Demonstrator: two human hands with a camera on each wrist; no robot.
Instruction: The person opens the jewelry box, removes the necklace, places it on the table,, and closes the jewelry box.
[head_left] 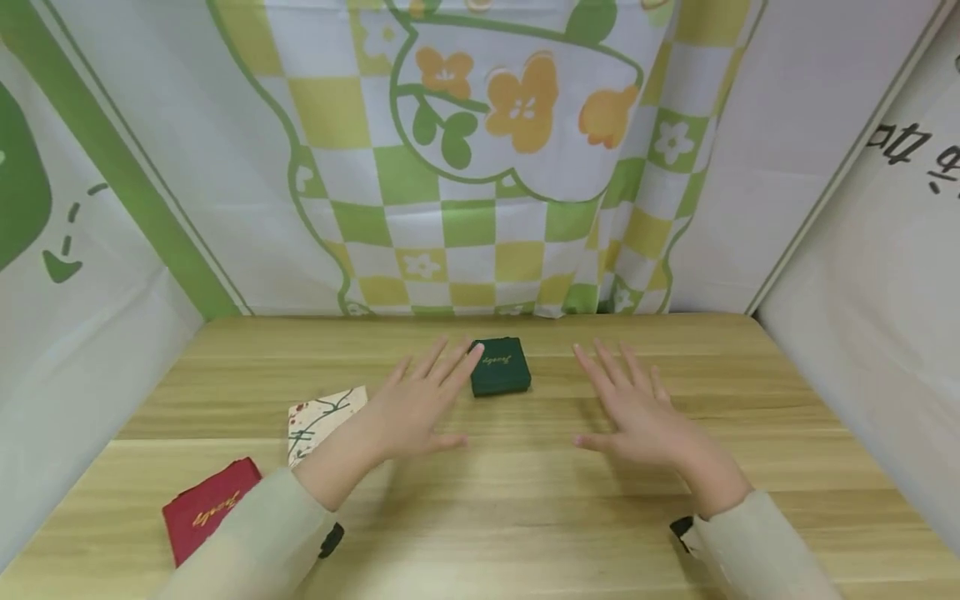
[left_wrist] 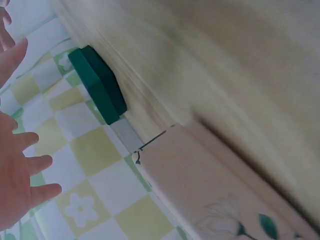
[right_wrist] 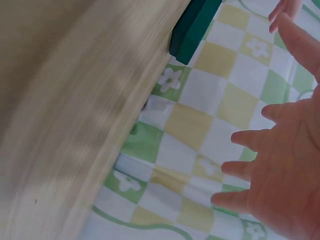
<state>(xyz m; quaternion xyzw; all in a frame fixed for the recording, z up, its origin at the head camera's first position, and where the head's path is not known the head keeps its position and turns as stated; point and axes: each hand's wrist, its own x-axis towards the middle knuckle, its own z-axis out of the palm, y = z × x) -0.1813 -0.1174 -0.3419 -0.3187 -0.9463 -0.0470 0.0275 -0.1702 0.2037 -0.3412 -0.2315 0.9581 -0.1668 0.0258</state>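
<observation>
Both hands hover palm down above the wooden table with fingers spread, holding nothing. My left hand [head_left: 416, 408] is left of the middle, its index fingertip overlapping the edge of a dark green box [head_left: 500, 367] in the head view; the left wrist view shows that hand [left_wrist: 15, 175] apart from the green box [left_wrist: 100, 85]. The right hand [head_left: 633, 412] is to the right of the box, and its fingers also show straight in the right wrist view. Gold lettering marks the box's lid. Partly behind the left forearm lies a cream flower-patterned box [head_left: 322, 421].
A red pouch-like item [head_left: 213, 504] with gold lettering lies at the table's left, partly covered by the left sleeve. Behind the wooden table [head_left: 525, 517] hangs a checkered curtain [head_left: 480, 225], with white cloth walls on both sides.
</observation>
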